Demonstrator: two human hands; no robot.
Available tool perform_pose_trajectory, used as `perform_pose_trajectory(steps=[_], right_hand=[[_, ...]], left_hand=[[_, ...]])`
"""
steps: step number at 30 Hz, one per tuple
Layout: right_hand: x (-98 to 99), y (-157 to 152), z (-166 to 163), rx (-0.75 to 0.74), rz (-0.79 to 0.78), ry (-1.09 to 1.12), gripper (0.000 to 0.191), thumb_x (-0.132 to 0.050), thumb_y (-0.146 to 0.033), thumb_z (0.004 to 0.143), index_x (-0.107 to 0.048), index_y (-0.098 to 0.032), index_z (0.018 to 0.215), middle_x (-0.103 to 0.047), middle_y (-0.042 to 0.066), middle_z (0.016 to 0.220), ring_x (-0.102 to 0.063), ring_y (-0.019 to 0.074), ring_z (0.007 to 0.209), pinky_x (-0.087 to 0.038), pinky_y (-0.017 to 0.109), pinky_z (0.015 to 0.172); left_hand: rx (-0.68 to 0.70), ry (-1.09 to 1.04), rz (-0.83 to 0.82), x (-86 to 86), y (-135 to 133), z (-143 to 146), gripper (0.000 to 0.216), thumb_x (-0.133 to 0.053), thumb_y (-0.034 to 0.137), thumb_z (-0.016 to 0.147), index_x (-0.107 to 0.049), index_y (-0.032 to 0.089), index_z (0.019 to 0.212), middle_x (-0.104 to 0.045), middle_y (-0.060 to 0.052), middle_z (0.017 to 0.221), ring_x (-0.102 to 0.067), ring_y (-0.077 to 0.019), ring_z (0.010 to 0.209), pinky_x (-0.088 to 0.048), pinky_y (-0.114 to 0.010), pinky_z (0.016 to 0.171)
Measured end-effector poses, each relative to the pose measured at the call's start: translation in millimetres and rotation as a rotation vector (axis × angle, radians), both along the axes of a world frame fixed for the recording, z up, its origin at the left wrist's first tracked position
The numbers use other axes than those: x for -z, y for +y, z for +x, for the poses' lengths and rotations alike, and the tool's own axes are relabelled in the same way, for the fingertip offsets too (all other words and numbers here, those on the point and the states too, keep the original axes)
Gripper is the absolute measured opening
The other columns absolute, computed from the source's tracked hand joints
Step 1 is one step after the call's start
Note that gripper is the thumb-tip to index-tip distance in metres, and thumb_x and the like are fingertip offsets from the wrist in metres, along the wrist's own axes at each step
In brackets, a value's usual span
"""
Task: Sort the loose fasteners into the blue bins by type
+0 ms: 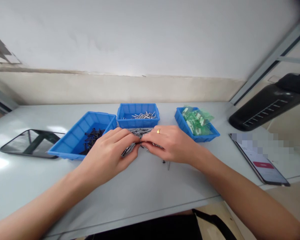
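Observation:
My left hand [115, 146] is closed, thumb and fingers pinched together, with a shiny metallic piece [128, 150] showing under its fingers. Against its fingertips, my right hand [168, 141], wearing a gold ring [158, 131], is also pinched shut. A small dark piece [140, 142] sits where the fingertips meet; its kind is too small to tell. Just behind the hands lies a pile of thin silver pins [141, 132], partly hidden by the fingers. Below my right hand, a silver pin [168, 165] rests on the table beside a small dark piece [163, 161].
A blue bin [65, 146] at left holds black screw-like pieces [93, 137]. The middle blue bin [137, 123] contains silver pins; the right one [207, 137] holds green packets [196, 120]. A black bottle [267, 105], a phone [261, 161] and a dark glossy panel [27, 143] flank them.

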State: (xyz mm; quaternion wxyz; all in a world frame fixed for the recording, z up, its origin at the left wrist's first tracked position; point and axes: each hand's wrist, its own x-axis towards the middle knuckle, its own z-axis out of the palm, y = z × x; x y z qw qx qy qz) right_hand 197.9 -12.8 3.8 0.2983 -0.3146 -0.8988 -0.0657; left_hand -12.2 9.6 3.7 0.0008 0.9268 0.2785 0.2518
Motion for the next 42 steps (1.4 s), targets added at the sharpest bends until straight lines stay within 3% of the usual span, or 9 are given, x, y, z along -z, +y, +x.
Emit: perform_pose_trajectory(steps=[9, 19, 26, 42], right_hand=[[-3.0, -0.6, 0.0, 0.031, 0.016, 0.005, 0.021, -0.042, -0.022, 0.092, -0.062, -0.015, 0.089, -0.063, 0.002, 0.072, -0.055, 0.0127, 0.067, -0.040, 0.024, 0.065], [-6.1, 1.1, -1.0, 0.102, -0.294, -0.155, 0.021, -0.040, -0.024, 0.094, -0.058, -0.016, 0.086, -0.062, 0.002, 0.079, -0.055, 0.0132, 0.072, -0.038, 0.024, 0.065], [-5.3, 1.3, -1.8, 0.109, -0.321, -0.200, 0.017, -0.042, -0.022, 0.092, -0.054, -0.017, 0.081, -0.058, 0.001, 0.076, -0.051, 0.0119, 0.069, -0.034, 0.023, 0.062], [-4.6, 2.0, -0.5, 0.108, -0.373, -0.213, 0.018, -0.042, -0.023, 0.093, -0.054, -0.018, 0.081, -0.058, 0.000, 0.075, -0.050, 0.0112, 0.068, -0.032, 0.023, 0.061]], left_hand=[[0.007, -0.017, -0.002, -0.4, 0.1, 0.3, 0.011, -0.049, 0.024, 0.088, -0.058, 0.019, 0.093, -0.061, -0.004, 0.088, -0.055, -0.0174, 0.081, -0.045, -0.033, 0.074], [-0.001, -0.052, 0.034, -1.5, -0.8, 0.1, 0.008, -0.052, 0.023, 0.086, -0.057, 0.018, 0.088, -0.059, -0.003, 0.082, -0.055, -0.0165, 0.077, -0.045, -0.032, 0.071], [0.015, -0.007, -0.013, 1.1, 0.1, -0.2, 0.011, -0.050, 0.025, 0.087, -0.057, 0.017, 0.090, -0.059, -0.003, 0.084, -0.056, -0.0161, 0.078, -0.045, -0.030, 0.071], [0.030, 0.060, 0.049, 1.2, 2.7, -0.3, 0.014, -0.047, 0.024, 0.089, -0.059, 0.016, 0.089, -0.060, -0.003, 0.081, -0.055, -0.0170, 0.078, -0.045, -0.031, 0.071]])
